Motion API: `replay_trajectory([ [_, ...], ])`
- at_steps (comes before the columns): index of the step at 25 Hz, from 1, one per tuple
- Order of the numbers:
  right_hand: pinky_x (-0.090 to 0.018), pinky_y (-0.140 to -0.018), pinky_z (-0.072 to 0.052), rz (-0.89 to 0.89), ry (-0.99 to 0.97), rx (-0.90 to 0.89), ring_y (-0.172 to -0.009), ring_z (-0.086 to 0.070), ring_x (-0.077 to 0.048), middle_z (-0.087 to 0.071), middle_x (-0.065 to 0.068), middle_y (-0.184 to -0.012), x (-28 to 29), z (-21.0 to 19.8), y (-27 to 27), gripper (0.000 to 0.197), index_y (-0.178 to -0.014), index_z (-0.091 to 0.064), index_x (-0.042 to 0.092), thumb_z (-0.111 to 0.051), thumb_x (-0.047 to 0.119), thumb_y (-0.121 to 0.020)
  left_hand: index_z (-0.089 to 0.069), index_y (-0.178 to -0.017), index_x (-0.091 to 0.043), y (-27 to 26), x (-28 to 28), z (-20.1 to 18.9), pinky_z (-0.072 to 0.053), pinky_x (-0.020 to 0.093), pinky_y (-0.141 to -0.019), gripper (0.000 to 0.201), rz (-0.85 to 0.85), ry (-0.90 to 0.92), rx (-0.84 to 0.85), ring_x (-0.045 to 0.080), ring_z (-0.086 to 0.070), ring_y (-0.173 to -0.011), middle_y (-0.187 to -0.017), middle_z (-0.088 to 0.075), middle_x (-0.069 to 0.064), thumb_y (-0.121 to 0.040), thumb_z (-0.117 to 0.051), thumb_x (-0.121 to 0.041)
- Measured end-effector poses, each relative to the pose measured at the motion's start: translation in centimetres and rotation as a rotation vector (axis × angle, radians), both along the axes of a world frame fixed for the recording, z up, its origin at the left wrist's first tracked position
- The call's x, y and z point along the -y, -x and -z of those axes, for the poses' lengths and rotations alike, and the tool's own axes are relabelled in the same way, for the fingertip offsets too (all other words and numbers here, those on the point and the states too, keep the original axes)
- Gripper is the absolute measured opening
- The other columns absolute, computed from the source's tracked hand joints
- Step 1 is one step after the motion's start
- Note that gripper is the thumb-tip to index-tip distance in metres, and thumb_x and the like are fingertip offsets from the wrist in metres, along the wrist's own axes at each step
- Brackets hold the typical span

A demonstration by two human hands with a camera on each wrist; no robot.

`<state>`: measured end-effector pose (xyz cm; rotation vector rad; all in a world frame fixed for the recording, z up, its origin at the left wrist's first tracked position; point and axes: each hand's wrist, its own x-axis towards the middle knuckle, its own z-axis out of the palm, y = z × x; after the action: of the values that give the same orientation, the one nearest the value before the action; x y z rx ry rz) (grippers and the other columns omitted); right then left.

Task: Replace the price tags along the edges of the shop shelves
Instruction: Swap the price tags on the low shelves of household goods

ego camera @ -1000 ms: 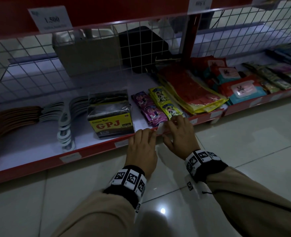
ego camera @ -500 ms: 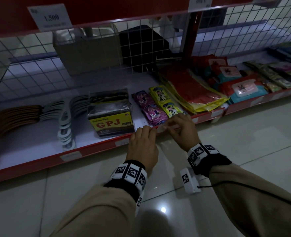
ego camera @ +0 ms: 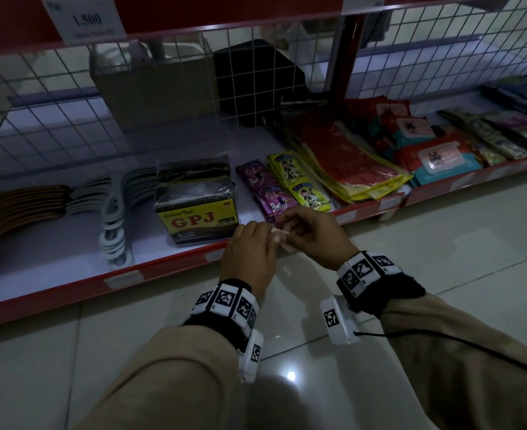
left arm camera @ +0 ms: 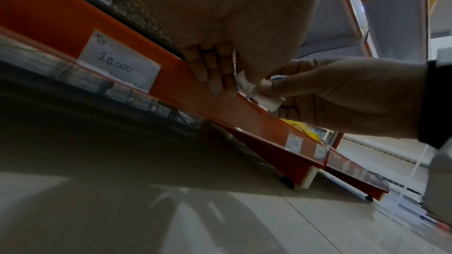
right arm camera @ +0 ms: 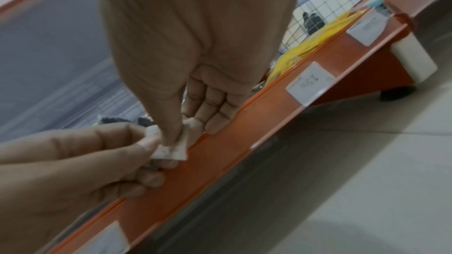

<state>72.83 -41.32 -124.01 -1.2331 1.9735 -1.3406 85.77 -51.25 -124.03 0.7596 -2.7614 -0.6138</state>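
Pinching a small, crumpled white price tag (right arm camera: pixel 171 147) between them, the left hand (ego camera: pixel 250 256) and right hand (ego camera: pixel 313 234) curl their fingers round it just above the shelf's orange front edge (right arm camera: pixel 257 121).

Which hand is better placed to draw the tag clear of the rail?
Probably the right hand: it pinches the price tag between thumb and fingers. The left hand only holds one end, its other fingers curled against the shelf edge.
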Motion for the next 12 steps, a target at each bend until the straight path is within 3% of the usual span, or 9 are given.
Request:
replay_trajectory([
  [3, -0.026, -0.072, -0.054, -0.002, -0.063, -0.041, -0.079, -0.066, -0.016, -0.07, -0.003, -0.087, -0.4, 0.0, 0.3, 0.022, -0.1, -0.067, 0.011, -0.074, 0.015, -0.081, -0.055, -0.112, -0.01, 0.2, 0.0, 0.1, -0.034, 0.031, -0.087, 0.023, -0.013, 0.052, 0.034, 0.025, -0.043, -0.105, -0.112, -0.054, 0.008, -0.1, -0.038, -0.02],
  [7, -0.027, -0.072, -0.049, 0.087, -0.12, -0.272, -0.08, -0.062, -0.011, -0.071, -0.003, -0.09, -1.2, -0.1, 1.5, 0.015, -0.098, -0.071, 0.012, -0.065, 0.007, -0.085, -0.055, -0.117, -0.012, 0.0, -0.2, 0.0, -0.035, 0.033, -0.09, 0.025, -0.021, 0.015, -0.013, 0.024, -0.043, -0.108, -0.114, -0.053, 0.007, -0.099, -0.04, -0.018],
  [12, -0.043, -0.077, -0.047, 0.133, -0.117, -0.603, -0.09, -0.058, -0.031, -0.069, -0.01, -0.092, -1.3, -1.0, 3.0, 0.018, -0.097, -0.071, 0.009, -0.061, 0.002, -0.084, -0.047, -0.127, -0.017, 0.4, -0.6, 0.0, -0.035, 0.032, -0.09, 0.031, -0.02, 0.052, 0.019, 0.023, -0.042, -0.111, -0.118, -0.051, 0.003, -0.096, -0.043, -0.023],
])
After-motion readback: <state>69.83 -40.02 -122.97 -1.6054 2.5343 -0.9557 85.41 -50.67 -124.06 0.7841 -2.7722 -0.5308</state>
